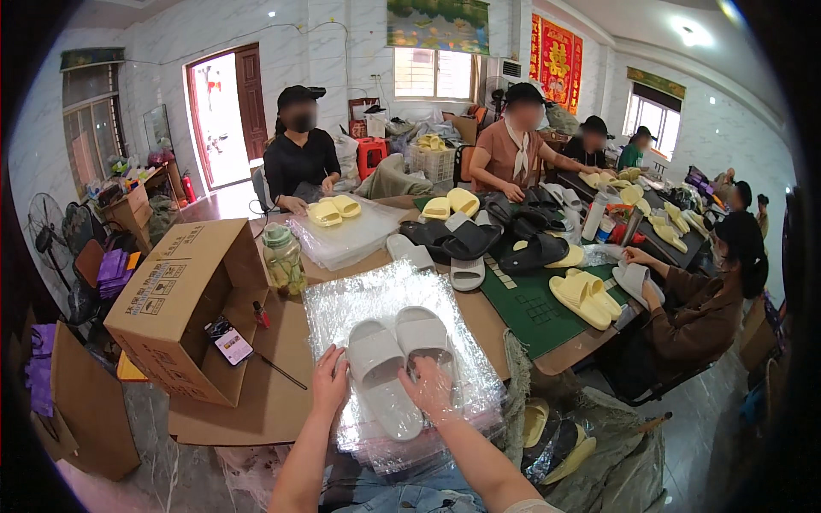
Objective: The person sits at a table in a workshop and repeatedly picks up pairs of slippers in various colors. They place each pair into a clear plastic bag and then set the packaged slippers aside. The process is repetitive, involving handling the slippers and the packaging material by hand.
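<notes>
A pair of light grey slippers [376,363] lies on a stack of clear plastic bags [342,299] in front of me. Thin shiny film shows around the slippers, and I cannot tell how much of them it covers. My left hand [329,379] rests flat beside the left slipper, its fingers stretched out along the edge. My right hand [430,389] reaches over the heel area of the right slipper, thumb toward the left slipper, its fingers curled around the inner edges. Glare on the film partly hides those fingertips.
On the left, an open cardboard box [175,312] holds a phone [229,340]. A glass jar [284,259] stands behind. Black slippers [534,252] and yellow slippers [586,297] crowd the green mat [519,312]. Several co-workers sit around the tables. A sack [611,462] hangs at right.
</notes>
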The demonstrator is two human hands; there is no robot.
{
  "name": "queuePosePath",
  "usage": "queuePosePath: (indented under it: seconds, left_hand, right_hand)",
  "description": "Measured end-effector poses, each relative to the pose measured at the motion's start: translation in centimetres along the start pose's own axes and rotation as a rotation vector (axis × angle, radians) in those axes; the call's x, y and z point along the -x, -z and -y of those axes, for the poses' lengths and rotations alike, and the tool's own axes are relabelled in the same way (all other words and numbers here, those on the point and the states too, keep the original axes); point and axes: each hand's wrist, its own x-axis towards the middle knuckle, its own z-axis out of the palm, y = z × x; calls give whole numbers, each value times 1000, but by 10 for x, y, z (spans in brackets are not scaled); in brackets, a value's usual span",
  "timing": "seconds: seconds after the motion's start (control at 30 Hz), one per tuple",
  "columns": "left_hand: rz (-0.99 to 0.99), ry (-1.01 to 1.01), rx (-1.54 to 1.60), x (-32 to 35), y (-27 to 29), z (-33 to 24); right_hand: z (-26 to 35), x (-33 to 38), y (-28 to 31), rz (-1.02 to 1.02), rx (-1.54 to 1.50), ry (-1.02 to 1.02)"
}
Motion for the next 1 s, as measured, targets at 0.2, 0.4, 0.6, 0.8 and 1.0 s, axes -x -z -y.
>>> queuePosePath:
  seconds: [0.2, 0.4, 0.6, 0.8, 1.0]
  left_hand:
    - [1, -5, 7, 0, 1, 1]
    - [-8, 16, -2, -1, -1, 4]
    - [-4, 5, 0, 0, -2, 4]
    - [-10, 10, 18, 0, -2, 4]
    - [-10, 9, 3, 0, 0, 0]
  right_hand:
    - [-2, 0, -3, -29, 3, 23]
    - [-3, 0, -5, -33, 26, 25]
    - [-7, 0, -7, -48, 16, 47]
    - [-6, 0, -4, -13, 27, 31]
    - [-1, 0, 0, 11, 38, 7]
